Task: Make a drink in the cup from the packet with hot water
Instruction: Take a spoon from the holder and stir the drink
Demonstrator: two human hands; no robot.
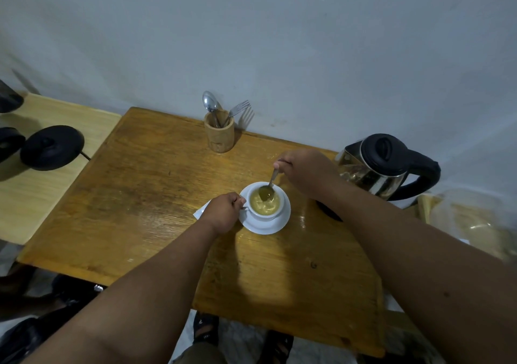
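A white cup [265, 214] holding a pale yellow, frothy drink stands on a white saucer [275, 226] in the middle of the wooden table [145, 195]. My left hand [223, 211] pinches the cup's handle on its left side. My right hand [305, 172] grips the stem of a metal spoon [269, 188], whose bowl dips into the drink. A white packet [202, 210] lies flat on the table, mostly hidden under my left hand. The glass kettle [383, 165] with a black lid and handle stands at the right edge.
A wooden holder [219, 134] with a spoon and fork stands at the table's back edge by the wall. The black kettle base [51, 147] sits on a lighter side table at the left. A dark flat object [328, 209] lies under my right forearm. A clear plastic bag [472, 223] sits far right.
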